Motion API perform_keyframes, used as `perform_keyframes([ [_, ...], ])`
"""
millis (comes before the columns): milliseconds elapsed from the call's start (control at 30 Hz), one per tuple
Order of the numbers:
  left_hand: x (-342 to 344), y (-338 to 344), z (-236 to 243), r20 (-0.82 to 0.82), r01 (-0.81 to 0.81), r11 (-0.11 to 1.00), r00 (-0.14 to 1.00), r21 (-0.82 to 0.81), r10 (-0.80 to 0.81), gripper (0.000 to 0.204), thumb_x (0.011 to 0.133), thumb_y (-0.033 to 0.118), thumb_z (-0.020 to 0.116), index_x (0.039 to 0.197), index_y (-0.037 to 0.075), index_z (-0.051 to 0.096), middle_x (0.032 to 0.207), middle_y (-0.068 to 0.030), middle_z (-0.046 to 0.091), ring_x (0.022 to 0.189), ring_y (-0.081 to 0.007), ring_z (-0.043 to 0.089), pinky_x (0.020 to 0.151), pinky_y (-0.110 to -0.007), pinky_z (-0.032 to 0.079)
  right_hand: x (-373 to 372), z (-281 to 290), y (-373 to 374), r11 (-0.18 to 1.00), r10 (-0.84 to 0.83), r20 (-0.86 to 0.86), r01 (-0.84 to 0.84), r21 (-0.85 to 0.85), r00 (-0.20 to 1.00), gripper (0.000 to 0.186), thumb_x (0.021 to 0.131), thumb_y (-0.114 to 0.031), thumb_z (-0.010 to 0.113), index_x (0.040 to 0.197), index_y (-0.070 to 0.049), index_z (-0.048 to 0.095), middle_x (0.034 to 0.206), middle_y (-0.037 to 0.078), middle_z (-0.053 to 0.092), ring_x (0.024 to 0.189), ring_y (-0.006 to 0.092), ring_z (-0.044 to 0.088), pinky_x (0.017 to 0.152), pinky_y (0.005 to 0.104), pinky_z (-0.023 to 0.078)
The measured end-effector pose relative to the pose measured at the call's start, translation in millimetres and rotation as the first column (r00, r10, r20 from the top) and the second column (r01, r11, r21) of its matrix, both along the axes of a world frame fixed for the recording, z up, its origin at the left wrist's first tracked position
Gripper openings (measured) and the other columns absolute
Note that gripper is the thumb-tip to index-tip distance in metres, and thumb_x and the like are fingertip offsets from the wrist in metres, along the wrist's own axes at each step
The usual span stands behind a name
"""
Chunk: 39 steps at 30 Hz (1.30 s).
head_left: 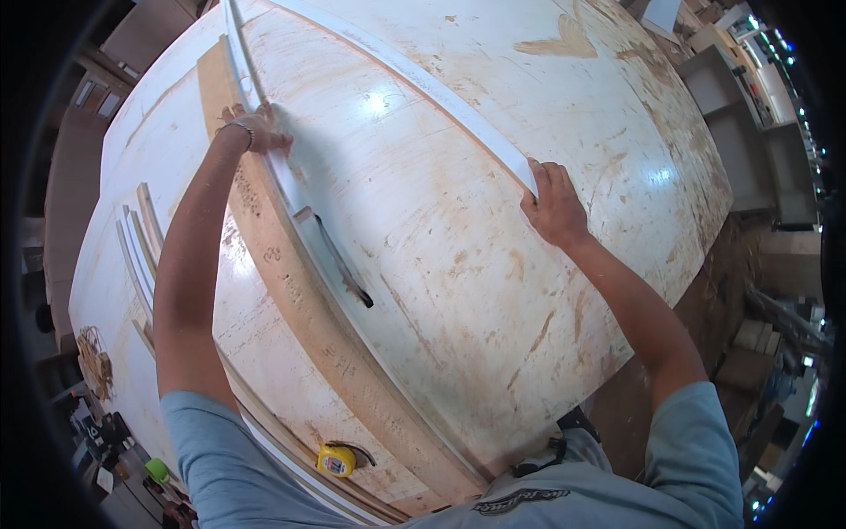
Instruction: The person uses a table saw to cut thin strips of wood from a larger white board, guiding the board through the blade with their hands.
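Note:
My left hand (257, 130), with a bracelet at the wrist, has its fingers curled over a narrow white strip (280, 175) lying along a long tan board (295, 309). My right hand (555, 203) grips the near end of another white strip (441, 106), which runs diagonally toward the top of the view. A dark, narrow item (339, 264), too unclear to name, lies beside the board. A yellow tape measure (337, 458) rests low in the view, left of the board's near part.
Both hands work over a large, scuffed white tabletop (634, 264). More long strips (132, 256) lie at the left. Beyond the right edge stand grey panels (740, 150) and stacked pieces (749, 353). Tools and a green object (157, 469) are at the lower left.

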<state>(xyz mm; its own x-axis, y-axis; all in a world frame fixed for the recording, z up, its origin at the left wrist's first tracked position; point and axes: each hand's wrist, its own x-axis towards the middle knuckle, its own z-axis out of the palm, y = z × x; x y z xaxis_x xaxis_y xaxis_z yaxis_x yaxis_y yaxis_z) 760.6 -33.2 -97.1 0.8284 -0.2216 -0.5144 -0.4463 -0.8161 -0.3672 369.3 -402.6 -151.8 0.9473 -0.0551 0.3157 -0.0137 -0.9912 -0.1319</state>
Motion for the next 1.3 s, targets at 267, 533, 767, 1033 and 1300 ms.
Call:
perform_keyframes([
  [267,-4.3,-31.8,6.3,-0.025,-0.02,0.997,0.999,0.068,0.022,0.035,0.084,0.03,0.076,0.117,0.019,0.078,0.126,-0.0094,0.072,0.113,-0.0265,0.071,0.092,-0.044,0.057,4.4,2.0,-1.1,0.999,0.032,-0.007,-0.032,0.0,0.999,0.057,0.085,-0.017,0.063,0.135,0.006,0.048,0.112,0.021,0.054,0.103,0.0355,0.054,0.093,0.0455,0.049],
  [533,2.5,-0.3,19.2,0.116,-0.102,0.965,0.984,-0.242,0.133,0.045,0.084,0.013,0.07,0.128,0.005,0.063,0.125,-0.0297,0.064,0.11,-0.0375,0.07,0.086,-0.048,0.06,-1.3,2.4,0.7,1.0,0.023,-0.034,-0.023,-0.009,0.999,0.058,0.085,-0.017,0.063,0.136,0.006,0.048,0.115,0.019,0.055,0.105,0.0353,0.054,0.094,0.0461,0.048],
  [767,-68.6,191.9,113.1,0.37,-0.124,0.74,0.804,-0.661,0.465,0.065,0.085,0.022,0.073,0.138,-0.006,0.048,0.124,-0.0352,0.055,0.11,-0.0474,0.063,0.097,-0.05,0.054,2.2,-0.3,0.5,0.994,-0.025,0.005,0.024,0.102,1.0,0.051,0.094,-0.026,0.064,0.135,0.0,0.049,0.116,0.02,0.055,0.109,0.0379,0.055,0.095,0.0485,0.048],
  [1033,-436.0,304.7,107.9,0.328,-0.243,0.632,0.689,-0.736,0.646,0.063,0.079,0.012,0.075,0.137,-0.005,0.056,0.118,-0.0287,0.061,0.114,-0.047,0.058,0.101,-0.049,0.048,-9.7,-5.7,-0.1,0.994,-0.079,0.023,0.077,0.08,0.997,0.045,0.097,-0.032,0.065,0.125,0.003,0.057,0.112,0.018,0.055,0.108,0.0354,0.056,0.091,0.0466,0.051],
  [1300,-626.3,305.6,70.4,0.292,-0.449,0.48,0.425,-0.753,0.857,0.079,0.084,0.008,0.073,0.153,-0.001,0.036,0.13,-0.0296,0.051,0.122,-0.0454,0.052,0.11,-0.048,0.042,-21.5,-15.9,-11.0,0.988,-0.135,0.044,0.132,0.076,0.99,0.044,0.087,-0.036,0.075,0.109,0.0,0.062,0.114,0.017,0.057,0.107,0.0347,0.057,0.089,0.0462,0.052],
])
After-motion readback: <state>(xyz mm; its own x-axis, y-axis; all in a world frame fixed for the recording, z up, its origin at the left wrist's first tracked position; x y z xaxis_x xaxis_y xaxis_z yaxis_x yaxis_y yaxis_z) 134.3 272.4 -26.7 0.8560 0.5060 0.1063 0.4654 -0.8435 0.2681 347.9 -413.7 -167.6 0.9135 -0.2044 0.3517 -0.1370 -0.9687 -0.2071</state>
